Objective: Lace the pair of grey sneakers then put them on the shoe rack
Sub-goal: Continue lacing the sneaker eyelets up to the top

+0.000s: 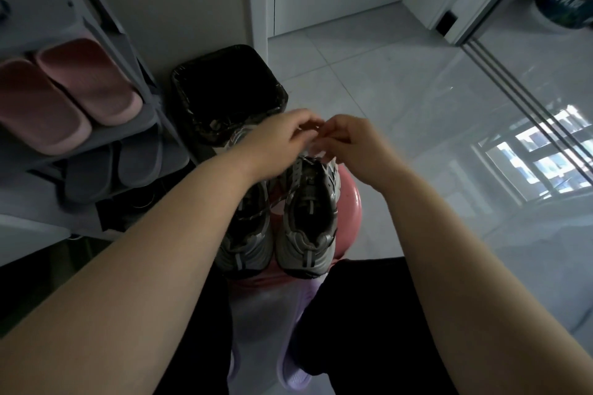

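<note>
The grey sneakers [247,234] stood side by side on a pink stool [350,199], heels toward the person, with the shoe rack [149,114] to the left carrying pink slippers [64,93] on one shelf. The left hand [282,135] and the right hand [353,141] met above the front of the right-side sneaker [308,212], fingers curled. Each hand pinched the pale lace [317,149] that rose from that sneaker. A black-lined bin [224,90] stood beyond the stool on the floor.
</note>
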`<state>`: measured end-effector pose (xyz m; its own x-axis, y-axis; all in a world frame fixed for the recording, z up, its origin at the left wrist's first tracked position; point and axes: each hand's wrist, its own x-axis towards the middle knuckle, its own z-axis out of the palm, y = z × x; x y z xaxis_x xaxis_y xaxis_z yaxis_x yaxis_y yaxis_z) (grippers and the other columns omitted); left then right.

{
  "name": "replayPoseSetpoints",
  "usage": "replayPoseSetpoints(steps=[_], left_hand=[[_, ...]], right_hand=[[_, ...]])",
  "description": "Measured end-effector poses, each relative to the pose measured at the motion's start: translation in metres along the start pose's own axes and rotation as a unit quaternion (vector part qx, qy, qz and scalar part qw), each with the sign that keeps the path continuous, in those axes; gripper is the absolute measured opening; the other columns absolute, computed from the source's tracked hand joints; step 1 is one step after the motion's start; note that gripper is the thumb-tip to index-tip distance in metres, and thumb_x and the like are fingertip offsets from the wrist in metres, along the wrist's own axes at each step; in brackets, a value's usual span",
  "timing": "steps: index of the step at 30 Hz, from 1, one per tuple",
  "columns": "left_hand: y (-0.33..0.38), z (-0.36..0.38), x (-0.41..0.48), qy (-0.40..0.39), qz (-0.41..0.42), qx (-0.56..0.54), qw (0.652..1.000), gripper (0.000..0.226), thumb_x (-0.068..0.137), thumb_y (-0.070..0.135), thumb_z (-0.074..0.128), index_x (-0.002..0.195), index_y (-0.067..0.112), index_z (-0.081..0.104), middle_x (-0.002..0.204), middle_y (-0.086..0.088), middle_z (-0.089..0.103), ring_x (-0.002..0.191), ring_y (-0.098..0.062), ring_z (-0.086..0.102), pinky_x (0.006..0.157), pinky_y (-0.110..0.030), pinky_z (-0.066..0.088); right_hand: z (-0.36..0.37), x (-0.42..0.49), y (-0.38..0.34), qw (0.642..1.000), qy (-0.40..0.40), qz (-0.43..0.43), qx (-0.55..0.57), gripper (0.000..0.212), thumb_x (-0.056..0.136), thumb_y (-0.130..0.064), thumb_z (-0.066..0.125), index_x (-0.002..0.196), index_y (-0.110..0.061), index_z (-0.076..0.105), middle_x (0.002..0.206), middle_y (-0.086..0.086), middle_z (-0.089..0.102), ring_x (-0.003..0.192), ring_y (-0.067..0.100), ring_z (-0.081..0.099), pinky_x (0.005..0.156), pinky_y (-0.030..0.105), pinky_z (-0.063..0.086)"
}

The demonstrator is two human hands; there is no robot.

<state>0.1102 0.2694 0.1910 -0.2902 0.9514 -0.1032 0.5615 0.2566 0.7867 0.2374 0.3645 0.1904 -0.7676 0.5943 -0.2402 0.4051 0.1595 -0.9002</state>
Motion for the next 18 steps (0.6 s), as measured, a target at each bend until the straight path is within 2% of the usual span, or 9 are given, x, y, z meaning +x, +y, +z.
replayPoseSetpoints(steps=[2,4,7,9,11,13,15,16,18], left_hand=[[0.002,0.004,0.000,-0.038,-0.016,-0.033,0.999,0.023,0.095,0.019,0.048,0.117,0.017,0.055,0.089,0.010,0.061,0.079,-0.006,0.060,0.082,-0.026,0.047],[-0.003,0.001,0.001,-0.045,-0.027,0.009,0.999,0.015,0.094,0.021,0.051,0.105,0.018,0.060,0.082,0.009,0.062,0.080,-0.011,0.061,0.083,-0.032,0.048],[-0.010,-0.005,0.000,-0.031,-0.054,0.101,0.993,0.012,0.089,0.021,0.058,0.091,0.018,0.069,0.085,0.004,0.066,0.089,-0.016,0.062,0.087,-0.036,0.048],[-0.013,-0.003,-0.002,-0.014,-0.080,0.137,0.987,0.012,0.087,0.020,0.061,0.091,0.017,0.072,0.087,0.002,0.068,0.090,-0.017,0.062,0.087,-0.036,0.049],[-0.018,0.001,-0.004,0.012,-0.099,0.157,0.983,0.013,0.087,0.020,0.061,0.092,0.016,0.073,0.090,-0.002,0.070,0.090,-0.020,0.063,0.086,-0.036,0.050],[-0.022,0.005,-0.004,0.025,-0.105,0.160,0.981,0.013,0.087,0.020,0.061,0.091,0.017,0.073,0.090,-0.003,0.071,0.088,-0.020,0.063,0.083,-0.034,0.051],[-0.024,0.009,-0.003,0.021,-0.108,0.162,0.981,0.013,0.087,0.019,0.061,0.090,0.015,0.073,0.091,-0.004,0.071,0.087,-0.021,0.064,0.082,-0.034,0.051],[-0.025,0.011,-0.002,0.019,-0.109,0.164,0.980,0.012,0.086,0.018,0.062,0.089,0.014,0.073,0.091,-0.005,0.071,0.087,-0.022,0.064,0.082,-0.035,0.051],[-0.026,0.014,-0.001,0.021,-0.106,0.173,0.979,0.012,0.086,0.019,0.063,0.088,0.014,0.073,0.092,-0.006,0.070,0.086,-0.022,0.064,0.080,-0.034,0.051]], right_hand=[[0.003,0.005,0.002,0.998,0.059,-0.005,-0.019,0.011,0.082,-0.004,0.066,0.075,-0.011,0.061,0.064,0.001,0.064,0.053,0.005,0.060,0.058,0.020,0.049],[0.003,0.008,0.004,0.994,0.090,-0.001,-0.055,0.013,0.078,-0.016,0.072,0.069,-0.017,0.064,0.064,-0.001,0.064,0.060,0.010,0.059,0.061,0.025,0.047],[0.006,0.010,0.009,0.989,0.054,0.037,-0.134,0.019,0.080,-0.023,0.069,0.074,-0.005,0.069,0.062,0.001,0.055,0.055,0.009,0.045,0.052,0.019,0.036],[0.012,0.011,0.012,0.976,0.018,0.075,-0.205,0.026,0.083,-0.024,0.065,0.078,0.001,0.068,0.062,0.007,0.047,0.052,0.012,0.036,0.049,0.023,0.029],[0.018,0.014,0.015,0.967,0.002,0.108,-0.229,0.039,0.086,-0.029,0.062,0.061,0.000,0.058,0.059,0.007,0.038,0.053,0.015,0.032,0.049,0.027,0.026],[0.023,0.016,0.015,0.964,0.002,0.135,-0.229,0.048,0.087,-0.033,0.060,0.050,-0.011,0.039,0.054,0.003,0.029,0.052,0.015,0.028,0.048,0.028,0.023],[0.027,0.016,0.016,0.967,-0.004,0.146,-0.210,0.037,0.085,-0.031,0.063,0.055,-0.011,0.055,0.057,0.004,0.042,0.057,0.016,0.039,0.052,0.028,0.031],[0.029,0.016,0.016,0.970,-0.009,0.148,-0.194,0.026,0.084,-0.029,0.065,0.069,-0.007,0.067,0.065,0.008,0.053,0.065,0.015,0.046,0.057,0.027,0.037],[0.030,0.015,0.017,0.976,-0.008,0.155,-0.155,0.020,0.082,-0.022,0.067,0.091,-0.005,0.073,0.087,0.015,0.067,0.076,0.014,0.052,0.066,0.025,0.042]])
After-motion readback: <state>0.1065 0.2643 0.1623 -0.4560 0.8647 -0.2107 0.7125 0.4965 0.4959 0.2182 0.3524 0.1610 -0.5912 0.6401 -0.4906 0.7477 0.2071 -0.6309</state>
